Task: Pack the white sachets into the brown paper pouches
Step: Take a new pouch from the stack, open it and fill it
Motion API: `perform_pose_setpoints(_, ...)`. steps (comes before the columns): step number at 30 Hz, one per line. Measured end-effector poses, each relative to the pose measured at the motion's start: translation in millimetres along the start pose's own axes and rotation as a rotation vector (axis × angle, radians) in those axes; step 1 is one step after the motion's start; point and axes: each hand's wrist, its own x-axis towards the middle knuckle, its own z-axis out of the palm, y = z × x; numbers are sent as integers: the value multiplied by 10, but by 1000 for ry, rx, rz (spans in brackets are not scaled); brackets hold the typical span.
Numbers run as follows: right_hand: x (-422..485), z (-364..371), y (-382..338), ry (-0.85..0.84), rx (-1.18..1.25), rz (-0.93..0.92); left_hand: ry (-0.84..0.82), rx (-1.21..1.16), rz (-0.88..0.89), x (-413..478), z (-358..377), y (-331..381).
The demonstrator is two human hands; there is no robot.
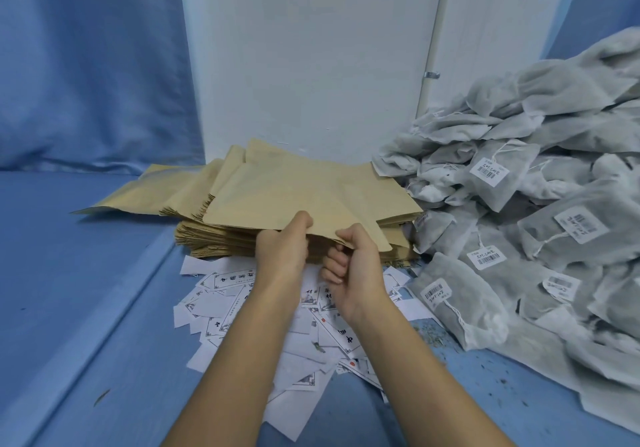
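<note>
Atop the stack (214, 242), left hand (282, 242) and right hand (353, 259) pinch the pouch (294, 190) at its near edge, sachets (519, 204) heaped right of the stack; parting only its two layers should open it

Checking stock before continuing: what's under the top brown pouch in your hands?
A thick stack of brown paper pouches, scattered printed slips poking out at its base. How far they run beneath is covered.
</note>
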Motion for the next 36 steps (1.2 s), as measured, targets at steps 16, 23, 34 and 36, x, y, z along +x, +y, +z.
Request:
perform_pose_setpoints(16,38,-71,37,44,-27,-60,-151,83,-53,11,1,-66)
perform_pose_setpoints(23,22,-78,82,-57,-158,-68,-229,45,-63,-42,23,-83)
perform_pose_setpoints(34,33,-100,24,-20,-26,-68,-165,-4,-27,-4,55,-143)
perform_pose_setpoints(36,30,-106,11,-4,-13,-60,-136,-26,-33,12,35,-125)
